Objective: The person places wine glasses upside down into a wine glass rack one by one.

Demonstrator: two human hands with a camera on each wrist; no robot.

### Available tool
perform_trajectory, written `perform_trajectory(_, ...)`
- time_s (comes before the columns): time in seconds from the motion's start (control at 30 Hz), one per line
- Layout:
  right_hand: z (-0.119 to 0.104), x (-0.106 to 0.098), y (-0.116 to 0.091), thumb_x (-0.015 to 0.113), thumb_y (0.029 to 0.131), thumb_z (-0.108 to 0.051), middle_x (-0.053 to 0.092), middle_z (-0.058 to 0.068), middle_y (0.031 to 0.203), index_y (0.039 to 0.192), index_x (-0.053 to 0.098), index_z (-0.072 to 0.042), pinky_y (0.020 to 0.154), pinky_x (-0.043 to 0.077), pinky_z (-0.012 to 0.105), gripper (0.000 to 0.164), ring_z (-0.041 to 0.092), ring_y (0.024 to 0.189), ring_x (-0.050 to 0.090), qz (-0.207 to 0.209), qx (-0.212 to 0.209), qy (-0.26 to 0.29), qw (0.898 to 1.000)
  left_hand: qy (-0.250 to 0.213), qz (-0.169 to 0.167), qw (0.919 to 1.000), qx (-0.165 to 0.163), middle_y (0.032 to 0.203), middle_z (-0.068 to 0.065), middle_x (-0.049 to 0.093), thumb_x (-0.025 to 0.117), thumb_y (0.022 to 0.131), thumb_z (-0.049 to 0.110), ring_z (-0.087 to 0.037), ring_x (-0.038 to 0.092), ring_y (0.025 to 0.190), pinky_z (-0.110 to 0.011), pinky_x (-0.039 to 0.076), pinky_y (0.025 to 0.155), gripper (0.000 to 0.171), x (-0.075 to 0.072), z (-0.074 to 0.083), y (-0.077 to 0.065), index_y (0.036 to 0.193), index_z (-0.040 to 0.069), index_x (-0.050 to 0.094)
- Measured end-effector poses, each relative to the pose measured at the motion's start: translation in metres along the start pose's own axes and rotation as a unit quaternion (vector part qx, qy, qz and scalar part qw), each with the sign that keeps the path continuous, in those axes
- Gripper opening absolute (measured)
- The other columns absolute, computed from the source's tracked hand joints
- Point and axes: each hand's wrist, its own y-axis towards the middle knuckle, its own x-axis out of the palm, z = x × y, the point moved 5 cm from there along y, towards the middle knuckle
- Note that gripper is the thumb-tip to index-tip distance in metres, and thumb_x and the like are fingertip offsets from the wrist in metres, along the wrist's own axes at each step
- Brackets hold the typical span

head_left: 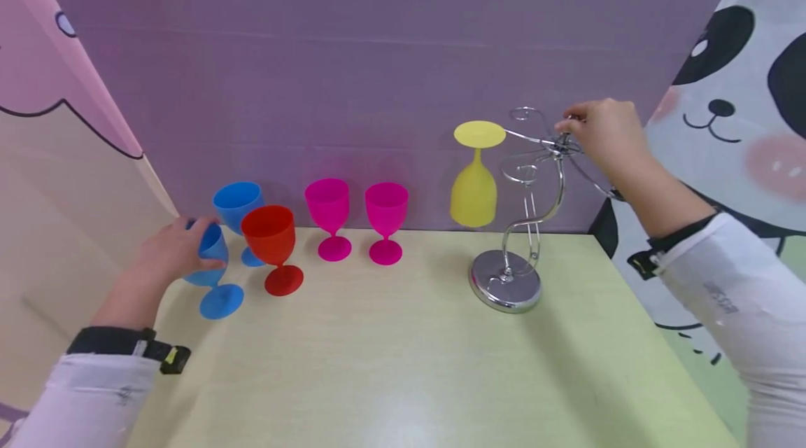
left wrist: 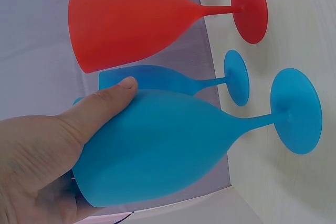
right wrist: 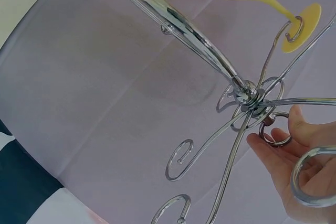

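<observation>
At the left, my left hand (head_left: 173, 248) grips a blue goblet (left wrist: 157, 145) around its bowl, thumb on the near side. Whether that goblet's foot (head_left: 222, 302) touches the table cannot be told. On the right, my right hand (head_left: 607, 133) holds the small ring (right wrist: 275, 137) on top of a chrome goblet rack (head_left: 506, 283). A yellow goblet (head_left: 474, 189) hangs upside down from one rack arm, its foot caught in the curled wire (right wrist: 296, 30). Other arms end in bare loops (right wrist: 179, 161).
Beside the left hand stand an upright red goblet (head_left: 269, 234) and a second blue goblet (head_left: 236, 203). Two magenta goblets (head_left: 327, 203) stand upright near the back edge of the pale table (head_left: 378, 350). A purple backdrop (head_left: 352, 84) rises behind; a panda-print cloth (head_left: 749, 105) hangs at right.
</observation>
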Motion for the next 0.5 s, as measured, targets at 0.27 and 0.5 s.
perform_trajectory(0.27, -0.0016, 0.0004, -0.0010, 0.050, 0.100, -0.035, 0.062, 0.028, 0.120, 0.125, 0.060, 0.006, 0.087, 0.042, 0.055, 0.048, 0.047, 0.110, 0.054, -0.006, 0.004, -0.002, 1.000, 0.003, -0.005, 1.0000, 0.000, 0.138, -0.039, 0.029, 0.080, 0.078, 0.032, -0.060, 0.030, 0.120, -0.071, 0.044, 0.086, 0.085, -0.0014, -0.0018, 0.0001, 0.142, 0.001, 0.034)
perform_trajectory(0.5, -0.0052, 0.0009, 0.0004, 0.051, 0.100, -0.033, 0.062, 0.028, 0.118, 0.123, 0.060, 0.006, 0.089, 0.041, 0.056, 0.046, 0.047, 0.107, 0.055, -0.006, -0.011, -0.007, 1.000, -0.007, -0.011, 0.9999, -0.007, 0.138, -0.038, 0.029, 0.081, 0.076, 0.033, -0.060, 0.031, 0.120, -0.071, 0.044, 0.086, 0.087, -0.0008, -0.0062, 0.0005, 0.142, 0.002, 0.034)
